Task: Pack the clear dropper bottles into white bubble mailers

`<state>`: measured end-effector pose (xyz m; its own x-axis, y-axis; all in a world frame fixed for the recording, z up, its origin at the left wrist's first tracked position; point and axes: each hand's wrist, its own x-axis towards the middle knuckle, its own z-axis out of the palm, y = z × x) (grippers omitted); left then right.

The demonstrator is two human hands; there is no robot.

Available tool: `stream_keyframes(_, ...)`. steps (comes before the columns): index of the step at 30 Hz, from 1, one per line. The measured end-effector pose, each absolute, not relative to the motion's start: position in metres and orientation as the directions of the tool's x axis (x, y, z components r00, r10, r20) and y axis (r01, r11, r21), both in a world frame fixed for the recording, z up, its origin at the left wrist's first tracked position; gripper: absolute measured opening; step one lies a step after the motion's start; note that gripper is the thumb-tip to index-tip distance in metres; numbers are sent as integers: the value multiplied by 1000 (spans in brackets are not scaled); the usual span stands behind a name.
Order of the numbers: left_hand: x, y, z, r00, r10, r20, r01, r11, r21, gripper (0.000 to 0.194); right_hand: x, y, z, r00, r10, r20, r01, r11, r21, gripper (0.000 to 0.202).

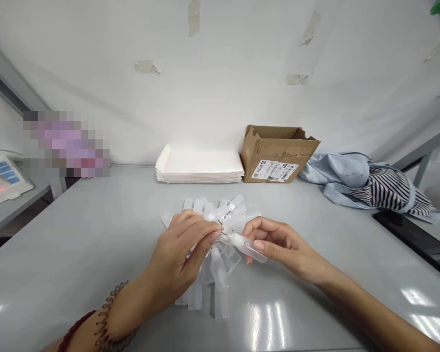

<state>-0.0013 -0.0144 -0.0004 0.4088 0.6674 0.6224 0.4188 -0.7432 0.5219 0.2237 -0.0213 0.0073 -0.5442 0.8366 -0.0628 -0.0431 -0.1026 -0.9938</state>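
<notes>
Several translucent white plastic bottles lie bunched together on the grey table, partly under my hands. My right hand holds one small translucent bottle between thumb and fingers, its narrow end pointing left. My left hand is closed in a pinch at the tip of that bottle. A thin dark piece shows between the pinching fingertips and the bottle's tip; it is too small to name.
Behind the bottles, a stack of white envelopes and an open cardboard box stand against the wall. A blue and striped cloth item and a black phone-like slab lie at right.
</notes>
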Motion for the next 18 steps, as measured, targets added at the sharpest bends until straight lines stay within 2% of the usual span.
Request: stream_keyframes(18,-2,-16,3,408,681,607,398,-732,553,19,224,-21,5,-548,836,-35,-60,-81,-995,16)
